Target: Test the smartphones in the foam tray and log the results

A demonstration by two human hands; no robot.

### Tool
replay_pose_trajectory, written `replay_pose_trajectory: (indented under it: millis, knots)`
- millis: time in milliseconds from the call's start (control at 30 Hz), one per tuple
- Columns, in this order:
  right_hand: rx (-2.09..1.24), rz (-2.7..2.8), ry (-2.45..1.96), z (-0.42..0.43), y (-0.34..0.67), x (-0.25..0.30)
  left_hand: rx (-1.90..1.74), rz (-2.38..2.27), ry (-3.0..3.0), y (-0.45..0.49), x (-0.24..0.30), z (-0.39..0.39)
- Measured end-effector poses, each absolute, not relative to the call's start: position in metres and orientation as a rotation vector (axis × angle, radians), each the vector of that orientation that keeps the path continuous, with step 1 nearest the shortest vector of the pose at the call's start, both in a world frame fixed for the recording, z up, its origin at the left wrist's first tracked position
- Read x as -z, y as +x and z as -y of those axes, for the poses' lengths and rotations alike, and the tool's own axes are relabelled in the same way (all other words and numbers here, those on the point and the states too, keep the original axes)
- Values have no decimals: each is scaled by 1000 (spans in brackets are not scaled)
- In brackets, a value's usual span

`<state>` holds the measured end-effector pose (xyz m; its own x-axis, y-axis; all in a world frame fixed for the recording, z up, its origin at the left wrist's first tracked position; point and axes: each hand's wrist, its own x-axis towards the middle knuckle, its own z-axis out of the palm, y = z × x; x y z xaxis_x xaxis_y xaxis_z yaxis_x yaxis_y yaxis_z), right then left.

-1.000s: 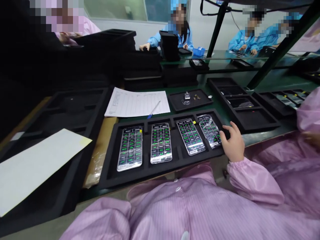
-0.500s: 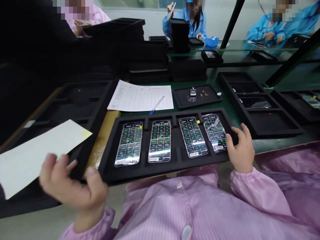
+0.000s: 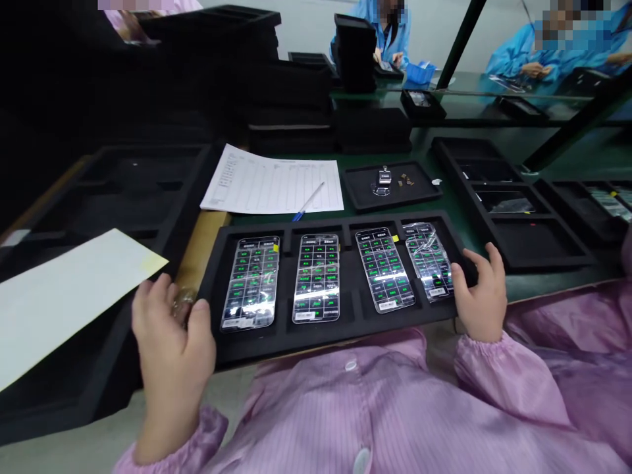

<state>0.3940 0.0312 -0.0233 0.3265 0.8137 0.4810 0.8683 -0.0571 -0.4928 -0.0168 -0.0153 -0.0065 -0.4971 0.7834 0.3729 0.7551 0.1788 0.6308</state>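
Note:
A black foam tray [image 3: 349,289] lies before me with several phones in its slots, among them the leftmost phone [image 3: 251,283] and the rightmost phone [image 3: 428,262]. Their lit screens show grids with green text. At the tray's left side is my left hand [image 3: 170,349], thumb and fingers apart and nothing visible in its grasp. My right hand [image 3: 482,296] rests at the tray's right edge, thumb toward the rim and fingers spread. Whether it presses on the tray I cannot tell.
Behind the tray lie a printed form [image 3: 276,181], a pen [image 3: 309,201] and a small tray [image 3: 358,187] with a metal tally counter [image 3: 384,176]. A pale sheet [image 3: 74,289] covers part of the left trays. More trays [image 3: 538,240] stand right; people in blue sit across.
My left hand has moved right, from over the pale sheet to the phone tray's left side. My right hand stays by the right edge. The view has shifted slightly.

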Motion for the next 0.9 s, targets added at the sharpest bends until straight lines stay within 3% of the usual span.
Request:
replay_pose_trajectory:
  millis: [467,733,900]
  knots:
    - [101,1521,-1831,-32,396,23,-957,-2295,1739,-27,7,19]
    - [78,1488,-1841,-32,394,22,-1173,-2493,1498,-4,1,12]
    - [96,1515,-1834,-32,395,23,-1002,-2494,1538,-3,-1,14]
